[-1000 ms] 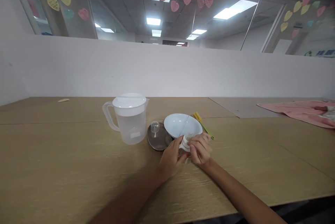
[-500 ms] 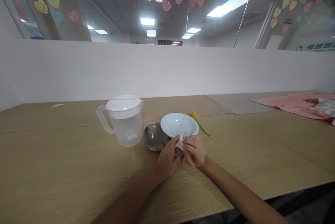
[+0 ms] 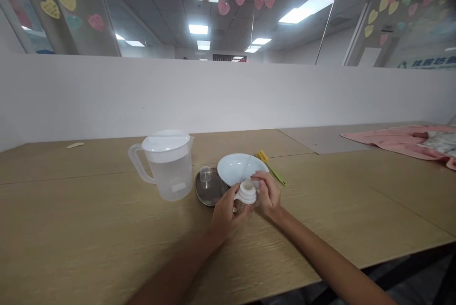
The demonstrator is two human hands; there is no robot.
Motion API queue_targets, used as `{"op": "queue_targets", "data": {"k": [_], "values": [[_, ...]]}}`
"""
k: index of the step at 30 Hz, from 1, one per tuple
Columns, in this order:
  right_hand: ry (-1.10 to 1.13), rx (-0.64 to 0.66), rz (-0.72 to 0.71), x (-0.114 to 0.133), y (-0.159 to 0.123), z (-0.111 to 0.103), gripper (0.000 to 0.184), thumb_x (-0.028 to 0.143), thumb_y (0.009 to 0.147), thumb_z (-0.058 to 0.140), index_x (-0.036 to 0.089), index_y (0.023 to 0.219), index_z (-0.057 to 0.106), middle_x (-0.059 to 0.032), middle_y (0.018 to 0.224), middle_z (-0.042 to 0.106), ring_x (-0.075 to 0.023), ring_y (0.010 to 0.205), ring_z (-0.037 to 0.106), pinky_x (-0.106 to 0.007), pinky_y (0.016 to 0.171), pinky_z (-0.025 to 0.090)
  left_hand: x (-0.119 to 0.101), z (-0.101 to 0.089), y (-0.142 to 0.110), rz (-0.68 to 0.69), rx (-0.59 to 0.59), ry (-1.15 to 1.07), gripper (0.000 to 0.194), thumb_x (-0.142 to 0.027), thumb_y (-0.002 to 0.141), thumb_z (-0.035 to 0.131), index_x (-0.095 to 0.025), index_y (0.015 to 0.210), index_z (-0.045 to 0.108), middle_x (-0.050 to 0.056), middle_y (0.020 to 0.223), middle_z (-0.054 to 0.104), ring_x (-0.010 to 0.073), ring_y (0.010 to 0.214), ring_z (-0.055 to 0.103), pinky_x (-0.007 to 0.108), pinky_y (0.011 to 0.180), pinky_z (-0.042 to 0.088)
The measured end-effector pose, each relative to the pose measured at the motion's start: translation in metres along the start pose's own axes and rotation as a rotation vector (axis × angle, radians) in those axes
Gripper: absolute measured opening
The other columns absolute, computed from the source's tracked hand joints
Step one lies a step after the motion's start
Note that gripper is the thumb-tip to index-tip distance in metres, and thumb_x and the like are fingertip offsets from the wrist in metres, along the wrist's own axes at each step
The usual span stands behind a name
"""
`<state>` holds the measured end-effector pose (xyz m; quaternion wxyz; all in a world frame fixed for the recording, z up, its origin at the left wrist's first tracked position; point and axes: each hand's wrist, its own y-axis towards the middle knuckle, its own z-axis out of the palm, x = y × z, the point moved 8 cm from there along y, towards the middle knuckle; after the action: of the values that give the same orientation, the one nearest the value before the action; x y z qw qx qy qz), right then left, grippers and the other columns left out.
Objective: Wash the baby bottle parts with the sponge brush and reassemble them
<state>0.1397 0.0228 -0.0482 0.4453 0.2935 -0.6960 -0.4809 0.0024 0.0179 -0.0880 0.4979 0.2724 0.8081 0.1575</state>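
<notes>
A baby bottle (image 3: 246, 195) with a white collar and a clear nipple stands tilted between my hands, just in front of the white bowl (image 3: 233, 167). My left hand (image 3: 225, 212) is wrapped around its body from the left, hiding much of the lower part. On the other side, my right hand (image 3: 269, 193) is loosely curved, fingers and thumb apart, its fingertips close to the nipple. Whether they touch it I cannot tell. Left of the bowl, a clear dome-shaped cap (image 3: 205, 174) rests on a dark metal tray (image 3: 210, 195).
A lidded plastic pitcher (image 3: 171, 167) with clear contents stands at left. Behind the bowl's right side lies a yellow-headed brush (image 3: 274, 170) with a green handle. A pink cloth (image 3: 388, 142) is spread at far right. The white partition (image 3: 228, 96) borders the table's back.
My right hand has loosened from the bottle's collar and shifted slightly right, uncovering the collar. The bottle's top now faces me more. My left hand keeps its hold.
</notes>
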Motion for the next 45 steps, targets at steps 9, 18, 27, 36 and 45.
{"op": "queue_targets", "data": {"k": [9, 18, 27, 36, 45], "values": [[-0.047, -0.055, -0.216, 0.023, 0.003, -0.009, 0.023, 0.011, 0.085, 0.038, 0.021, 0.082, 0.059, -0.0006, 0.065, 0.063, -0.0157, 0.06, 0.058, -0.04, 0.075, 0.047, 0.006, 0.0, -0.001, -0.031, -0.039, 0.019, 0.057, -0.025, 0.078, 0.058, -0.019, 0.132, 0.038, 0.011, 0.124, 0.055, 0.0214, 0.103, 0.057, 0.032, 0.08, 0.05], [-0.039, 0.034, -0.135, 0.016, 0.0, -0.002, 0.017, 0.021, 0.087, 0.041, 0.019, 0.092, 0.057, -0.005, 0.074, 0.061, -0.0173, 0.066, 0.059, -0.032, 0.06, 0.048, 0.008, -0.001, -0.001, -0.014, -0.037, 0.045, 0.056, -0.027, 0.079, 0.058, -0.019, 0.131, 0.04, 0.01, 0.121, 0.057, 0.0211, 0.1, 0.059, 0.031, 0.079, 0.051], [0.191, 0.34, 0.044, -0.007, -0.006, 0.025, 0.044, 0.042, 0.087, 0.041, 0.018, 0.124, 0.04, -0.0119, 0.108, 0.06, -0.024, 0.098, 0.06, -0.039, 0.084, 0.049, 0.004, -0.004, 0.001, -0.023, -0.032, 0.013, 0.055, -0.028, 0.081, 0.057, -0.018, 0.131, 0.035, 0.011, 0.126, 0.054, 0.0215, 0.105, 0.057, 0.033, 0.083, 0.05], [0.19, 0.349, 0.076, -0.004, -0.004, 0.026, 0.046, 0.038, 0.085, 0.045, 0.019, 0.126, 0.039, -0.01, 0.104, 0.061, -0.0228, 0.093, 0.061, -0.038, 0.08, 0.051, -0.001, -0.003, 0.002, -0.008, -0.005, 0.011, 0.057, -0.024, 0.079, 0.058, -0.02, 0.132, 0.035, 0.01, 0.126, 0.054, 0.0204, 0.105, 0.057, 0.031, 0.081, 0.051], [0.063, 0.276, -0.004, 0.002, -0.002, 0.022, 0.045, 0.033, 0.08, 0.05, 0.017, 0.121, 0.044, -0.012, 0.108, 0.057, -0.0238, 0.095, 0.057, -0.037, 0.078, 0.051, 0.003, -0.003, 0.002, -0.012, -0.041, 0.039, 0.057, -0.024, 0.076, 0.06, -0.018, 0.129, 0.038, 0.011, 0.122, 0.057, 0.0208, 0.102, 0.059, 0.031, 0.081, 0.052]]}}
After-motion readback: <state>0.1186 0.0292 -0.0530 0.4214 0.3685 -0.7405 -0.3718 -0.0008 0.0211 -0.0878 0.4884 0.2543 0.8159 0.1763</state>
